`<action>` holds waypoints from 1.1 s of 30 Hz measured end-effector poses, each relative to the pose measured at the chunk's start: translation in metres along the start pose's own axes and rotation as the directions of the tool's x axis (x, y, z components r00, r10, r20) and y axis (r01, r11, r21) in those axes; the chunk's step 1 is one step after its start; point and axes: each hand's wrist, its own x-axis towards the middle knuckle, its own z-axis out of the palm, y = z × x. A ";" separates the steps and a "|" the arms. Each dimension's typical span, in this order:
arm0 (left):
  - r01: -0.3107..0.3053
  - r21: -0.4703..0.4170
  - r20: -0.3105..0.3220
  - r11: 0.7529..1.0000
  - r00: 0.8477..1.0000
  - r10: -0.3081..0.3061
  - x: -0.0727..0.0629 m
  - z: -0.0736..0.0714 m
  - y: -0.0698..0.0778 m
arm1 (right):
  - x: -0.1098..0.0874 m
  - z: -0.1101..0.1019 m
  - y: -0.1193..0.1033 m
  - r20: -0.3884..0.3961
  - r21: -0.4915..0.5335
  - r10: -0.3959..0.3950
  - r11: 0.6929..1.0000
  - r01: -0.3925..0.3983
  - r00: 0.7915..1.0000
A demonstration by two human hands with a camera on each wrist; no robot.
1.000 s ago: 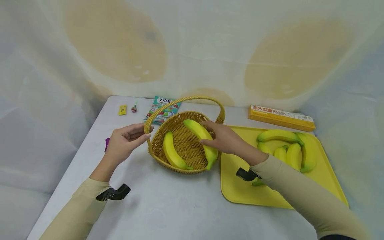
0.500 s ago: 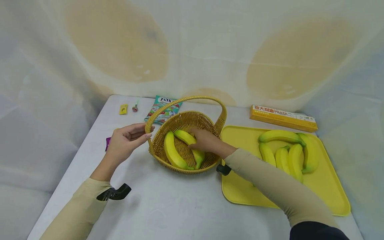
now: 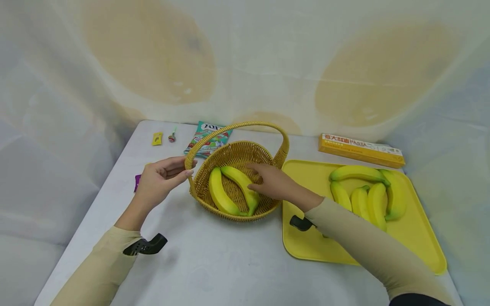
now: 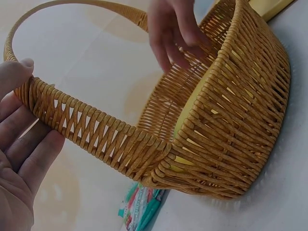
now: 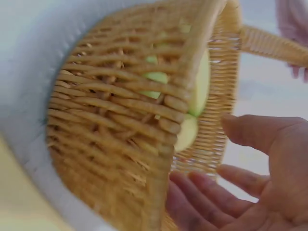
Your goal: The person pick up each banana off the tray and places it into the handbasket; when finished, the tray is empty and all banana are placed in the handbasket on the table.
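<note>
A wicker basket with a tall arched handle stands mid-table, two bananas lying side by side inside it. My left hand pinches the left side of the handle between thumb and fingers; the left wrist view shows the thumb over its edge. Over the basket's right side, my right hand has its fingers spread loosely, just right of the right-hand banana. In the right wrist view that hand holds nothing, with a gap between thumb and fingers. The left banana rests against the basket's left wall.
A yellow tray to the right bears several bananas. Behind it lies a pasta box. A teal candy bag is behind the basket; a lollipop, a yellow packet and a purple packet lie at left.
My right hand lowered a banana into the basket beside the other one, let go and drew back up to the right. The left hand stayed on the handle.
</note>
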 end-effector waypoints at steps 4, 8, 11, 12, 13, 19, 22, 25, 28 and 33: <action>0.004 0.008 0.000 1.000 1.000 -0.004 0.000 0.000 0.000 | -0.037 -0.010 0.008 -0.125 0.047 -0.043 0.998 0.049 0.991; 0.006 -0.003 -0.001 1.000 1.000 -0.006 0.000 -0.001 0.000 | -0.073 -0.021 0.034 -0.222 0.082 -0.025 0.996 0.044 0.975; -0.001 -0.023 0.002 1.000 1.000 0.001 0.000 -0.001 -0.001 | -0.098 -0.030 0.064 -0.216 0.079 0.059 0.996 -0.043 0.975; -0.003 -0.028 0.003 1.000 1.000 0.003 0.000 -0.001 -0.001 | -0.106 -0.034 0.074 -0.200 0.071 0.100 0.994 -0.088 0.975; -0.008 -0.031 0.004 1.000 1.000 0.008 0.000 -0.001 -0.002 | -0.113 -0.037 0.084 -0.180 0.061 0.145 0.989 -0.136 0.973; -0.017 -0.031 0.004 0.999 1.000 0.018 0.000 -0.001 -0.002 | -0.147 -0.046 0.132 -0.068 -0.046 0.371 0.926 -0.375 0.926; -0.019 -0.020 0.004 1.000 1.000 0.019 -0.001 -0.002 -0.002 | -0.152 -0.043 0.142 -0.015 -0.070 0.425 0.902 -0.425 0.905; -0.017 -0.020 0.004 1.000 1.000 0.017 -0.001 -0.002 -0.002 | -0.149 -0.036 0.145 0.020 -0.064 0.441 0.896 -0.439 0.897; -0.011 -0.022 0.002 1.000 1.000 0.011 -0.002 -0.001 -0.002 | -0.145 -0.027 0.147 0.026 -0.052 0.434 0.900 -0.432 0.901; -0.012 -0.022 0.005 1.000 1.000 0.012 -0.001 0.000 -0.001 | -0.142 -0.021 0.145 0.007 -0.031 0.418 0.908 -0.417 0.909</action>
